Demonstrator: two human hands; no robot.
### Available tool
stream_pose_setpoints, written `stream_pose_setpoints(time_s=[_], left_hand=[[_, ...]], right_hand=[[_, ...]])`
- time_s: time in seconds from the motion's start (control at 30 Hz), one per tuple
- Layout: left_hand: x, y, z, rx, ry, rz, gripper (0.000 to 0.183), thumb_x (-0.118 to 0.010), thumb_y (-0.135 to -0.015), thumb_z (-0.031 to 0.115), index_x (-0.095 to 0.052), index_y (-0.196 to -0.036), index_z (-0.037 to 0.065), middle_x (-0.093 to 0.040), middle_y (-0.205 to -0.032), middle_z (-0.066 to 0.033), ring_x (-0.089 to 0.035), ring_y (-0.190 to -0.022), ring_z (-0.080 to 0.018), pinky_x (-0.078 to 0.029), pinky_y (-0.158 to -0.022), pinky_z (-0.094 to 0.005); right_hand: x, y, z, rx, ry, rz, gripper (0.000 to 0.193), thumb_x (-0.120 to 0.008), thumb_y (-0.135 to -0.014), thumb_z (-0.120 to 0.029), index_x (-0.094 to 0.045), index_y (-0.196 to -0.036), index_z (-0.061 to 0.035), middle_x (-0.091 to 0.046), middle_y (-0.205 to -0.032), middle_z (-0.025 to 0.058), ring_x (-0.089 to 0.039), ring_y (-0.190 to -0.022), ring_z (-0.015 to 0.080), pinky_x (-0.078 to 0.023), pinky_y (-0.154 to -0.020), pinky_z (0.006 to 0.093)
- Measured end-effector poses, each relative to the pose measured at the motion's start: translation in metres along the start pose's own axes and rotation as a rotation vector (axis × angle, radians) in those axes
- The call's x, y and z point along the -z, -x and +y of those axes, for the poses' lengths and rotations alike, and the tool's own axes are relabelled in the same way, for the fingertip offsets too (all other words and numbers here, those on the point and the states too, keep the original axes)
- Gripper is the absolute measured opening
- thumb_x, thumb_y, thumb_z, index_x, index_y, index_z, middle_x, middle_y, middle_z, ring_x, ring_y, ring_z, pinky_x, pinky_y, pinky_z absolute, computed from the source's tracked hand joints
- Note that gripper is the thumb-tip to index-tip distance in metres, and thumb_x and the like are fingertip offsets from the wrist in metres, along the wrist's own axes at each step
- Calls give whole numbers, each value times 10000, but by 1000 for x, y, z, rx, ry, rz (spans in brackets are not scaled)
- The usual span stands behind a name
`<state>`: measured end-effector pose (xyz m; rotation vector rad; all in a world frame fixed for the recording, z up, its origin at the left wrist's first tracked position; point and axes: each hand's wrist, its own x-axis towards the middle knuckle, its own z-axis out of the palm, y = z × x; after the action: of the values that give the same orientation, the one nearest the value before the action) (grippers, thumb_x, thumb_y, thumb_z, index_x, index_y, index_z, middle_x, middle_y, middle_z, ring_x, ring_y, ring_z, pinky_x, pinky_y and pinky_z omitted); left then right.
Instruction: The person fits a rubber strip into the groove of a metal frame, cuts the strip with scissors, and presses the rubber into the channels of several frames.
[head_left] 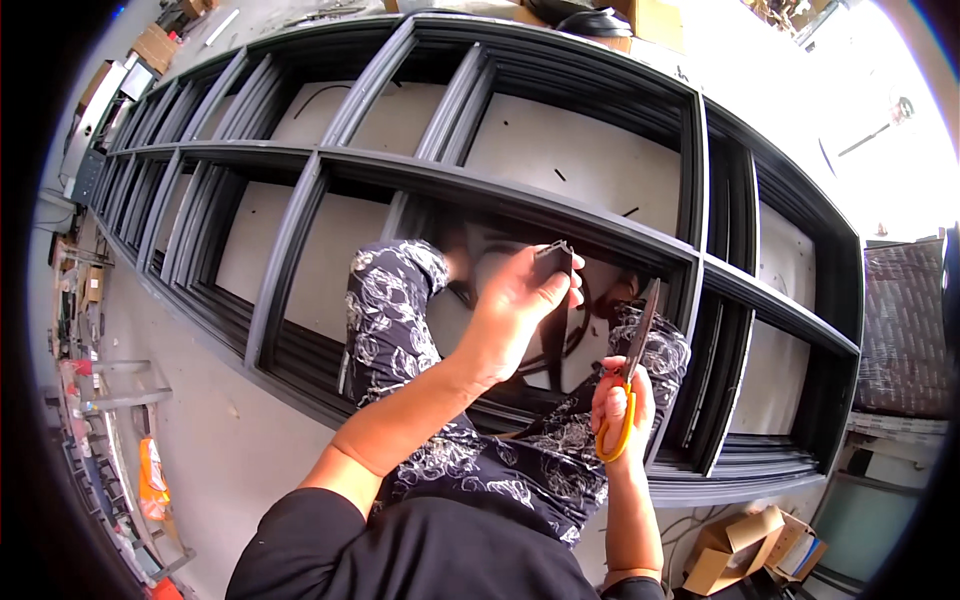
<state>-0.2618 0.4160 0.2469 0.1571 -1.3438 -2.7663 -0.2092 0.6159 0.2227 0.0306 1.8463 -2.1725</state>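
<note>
My left hand is closed around a dark strip, whose end pokes up above the fingers. Below that hand, a dark length hangs down, apparently part of the same strip. In my right hand is a pair of scissors with orange handles, blades pointing up and away; I cannot tell whether they are fully closed. Both hands are above a stack of dark grey window frames. My legs, in patterned trousers, stand inside one of the frame openings.
Short dark offcuts lie on the pale floor inside the frames. Open cardboard boxes sit at the lower right, beside cables. A wrapped stack stands at the right. A metal rack with an orange bag is at the left.
</note>
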Motion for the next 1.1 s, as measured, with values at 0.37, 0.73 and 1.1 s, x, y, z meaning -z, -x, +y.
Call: stream_pose_setpoints(time_s=[0.37,0.73,1.1], left_hand=[[-16,-1,16,174,175,-186,275,-646,-939,85,-583,-1200,27,-625,-1097,-79,-613,-1023,-172,-469,-953,-313],[67,81,-68,842,25,-61,439,-560,-990,421,-549,-1177,24,-636,-1109,-133,-647,-1039,-238,-552,-898,-360],[89,-21,-80,430,550,399,430,-593,-970,383,-521,-1189,20,-594,-1105,-125,-615,-1082,-276,-518,-986,-457]], right_hand=[[-34,-55,41,281,281,140,494,-821,-767,-30,-586,-1202,-28,-552,-838,-26,-453,-669,43,-395,-583,198],[25,-76,-55,390,-325,759,200,-724,-880,-113,-537,-950,-97,-536,-711,-3,-464,-513,78,-388,-442,198],[77,11,-4,290,-473,662,200,-617,-966,-130,-584,-1147,-52,-561,-843,26,-446,-610,41,-397,-518,162]])
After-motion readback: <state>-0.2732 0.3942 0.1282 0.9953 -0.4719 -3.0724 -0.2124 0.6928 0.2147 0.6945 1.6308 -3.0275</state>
